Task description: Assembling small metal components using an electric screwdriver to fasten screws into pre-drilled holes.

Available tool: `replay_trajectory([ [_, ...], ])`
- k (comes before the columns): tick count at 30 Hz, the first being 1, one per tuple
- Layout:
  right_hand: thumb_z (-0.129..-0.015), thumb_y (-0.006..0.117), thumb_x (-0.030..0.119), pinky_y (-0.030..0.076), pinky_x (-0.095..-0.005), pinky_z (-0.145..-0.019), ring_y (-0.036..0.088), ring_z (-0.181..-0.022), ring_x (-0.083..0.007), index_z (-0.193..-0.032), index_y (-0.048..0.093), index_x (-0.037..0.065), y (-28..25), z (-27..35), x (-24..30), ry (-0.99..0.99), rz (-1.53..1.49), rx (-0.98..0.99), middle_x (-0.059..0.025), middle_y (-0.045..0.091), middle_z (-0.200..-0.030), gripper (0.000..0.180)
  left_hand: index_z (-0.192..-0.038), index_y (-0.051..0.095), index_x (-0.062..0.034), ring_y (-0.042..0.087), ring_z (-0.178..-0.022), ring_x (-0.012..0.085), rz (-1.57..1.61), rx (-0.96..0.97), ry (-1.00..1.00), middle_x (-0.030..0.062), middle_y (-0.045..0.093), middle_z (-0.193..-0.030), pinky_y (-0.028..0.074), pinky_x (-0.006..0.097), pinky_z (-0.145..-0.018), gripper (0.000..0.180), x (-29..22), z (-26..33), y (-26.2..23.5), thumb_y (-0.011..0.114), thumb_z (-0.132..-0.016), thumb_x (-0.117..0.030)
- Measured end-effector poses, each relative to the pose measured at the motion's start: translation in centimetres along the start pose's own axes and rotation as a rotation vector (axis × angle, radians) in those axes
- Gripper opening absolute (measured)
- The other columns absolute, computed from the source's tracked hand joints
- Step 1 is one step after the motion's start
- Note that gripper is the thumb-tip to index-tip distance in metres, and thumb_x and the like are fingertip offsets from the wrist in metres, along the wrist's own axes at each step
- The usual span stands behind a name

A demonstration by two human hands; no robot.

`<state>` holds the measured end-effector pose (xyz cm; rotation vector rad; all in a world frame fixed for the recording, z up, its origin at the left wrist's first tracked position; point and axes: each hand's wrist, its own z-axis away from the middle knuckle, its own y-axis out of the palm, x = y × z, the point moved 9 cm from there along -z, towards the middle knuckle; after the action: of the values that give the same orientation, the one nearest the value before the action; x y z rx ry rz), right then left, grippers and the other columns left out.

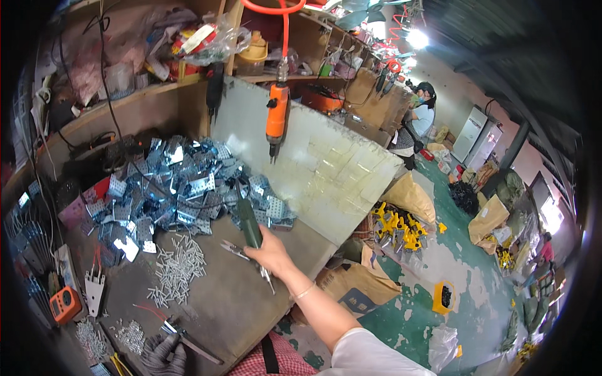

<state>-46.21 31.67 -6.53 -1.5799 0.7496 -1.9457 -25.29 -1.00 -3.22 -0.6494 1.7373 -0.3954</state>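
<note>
My right hand (271,252) is closed round the body of a green power screwdriver (249,224). A thin metal bit (268,281) points down below that hand. On the bench beside it lies a pair of pliers or snips (234,249), partly hidden by the hand. My left hand (164,358), in a grey glove, is low at the bench's near edge with its fingers curled. At its fingertips is a small metal part with red wires (168,326); how it is gripped is partly hidden. A dark flat bar (202,352) lies beside the left hand.
Shiny perforated metal brackets (200,185) are heaped behind a pile of screws (179,269). An orange power screwdriver (276,116) hangs above the bench. An orange meter (64,304) and a white wired part (95,289) stand left. A co-worker (421,119) is farther back.
</note>
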Motion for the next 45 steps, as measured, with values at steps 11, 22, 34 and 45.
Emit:
replay_trajectory([
  [11,-0.079,0.061,0.012,0.052,-0.0476,-0.076,0.061,-0.072,-0.0301,-0.094,0.059,0.0,11.4,4.9,3.3,0.285,-1.781,0.525,-0.0129,0.06,-0.073,0.019,-0.101,0.072,-0.0092,0.067,-0.084,0.0283,-0.053,-0.169,-0.011,0.0155,0.066,-0.098,0.054,0.035,-0.071,0.027,0.7,1.1,0.0,0.077,-0.074,-0.008],
  [22,-0.076,0.061,0.01,0.041,-0.0347,-0.071,0.047,-0.064,-0.0146,-0.096,0.058,0.012,13.6,6.6,3.5,0.358,-1.998,0.297,0.0018,0.049,-0.069,0.02,-0.107,0.071,-0.0121,0.066,-0.075,0.0274,-0.125,-0.082,0.118,0.0104,0.067,-0.086,0.053,0.035,-0.065,0.034,-1.5,-0.4,0.5,0.073,-0.074,-0.005],
  [34,-0.077,0.06,0.008,0.042,-0.035,-0.07,0.049,-0.064,-0.0143,-0.094,0.058,0.011,12.8,6.7,4.0,0.287,-2.013,0.306,0.0013,0.051,-0.069,0.017,-0.111,0.07,-0.0131,0.066,-0.083,0.0285,-0.105,-0.118,0.17,0.0097,0.068,-0.095,0.054,0.036,-0.071,0.039,-1.1,0.1,0.4,0.073,-0.072,-0.008],
  [45,-0.076,0.061,0.008,0.041,-0.0345,-0.07,0.048,-0.063,-0.0144,-0.094,0.059,0.011,13.0,6.8,4.0,0.281,-1.982,0.32,0.0011,0.051,-0.069,0.018,-0.109,0.07,-0.0106,0.063,-0.076,0.0307,-0.108,-0.086,0.241,0.0115,0.065,-0.087,0.053,0.039,-0.067,0.038,-1.8,-0.4,0.9,0.069,-0.072,-0.003],
])
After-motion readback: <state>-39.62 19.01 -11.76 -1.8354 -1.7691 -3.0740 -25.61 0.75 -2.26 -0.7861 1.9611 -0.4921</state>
